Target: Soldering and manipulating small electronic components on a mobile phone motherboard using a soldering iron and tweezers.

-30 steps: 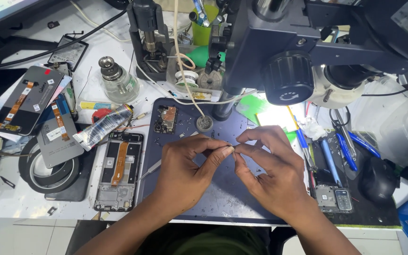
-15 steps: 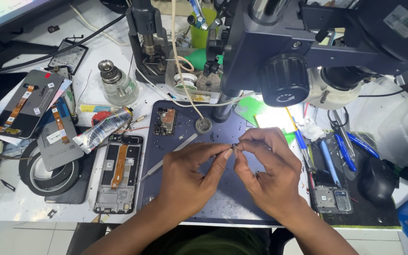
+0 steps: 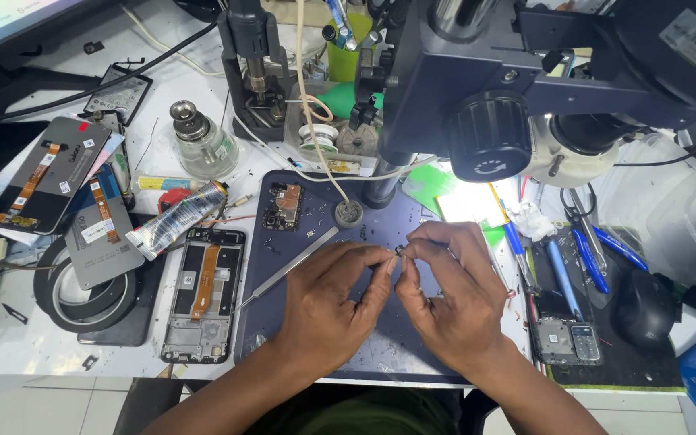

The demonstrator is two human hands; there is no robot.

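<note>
Both hands meet over the dark mat [image 3: 300, 330]: left hand [image 3: 328, 310] and right hand [image 3: 457, 298] pinch one tiny part [image 3: 396, 251]. Far back, a green cup [image 3: 346, 56] holds tools.

hands: two, left hand [image 3: 328, 310] and right hand [image 3: 454, 306], both bare, no gloves
fingers: no rings to be seen; nails short and plain
wrists: bare, no watch, no band
forearms: bare as far as the lower edge of the view; no sleeve or cuff shows
clothing: a strip of dark olive-green cloth [image 3: 364, 411] between the forearms at the bottom edge; which garment it belongs to cannot be told
</note>
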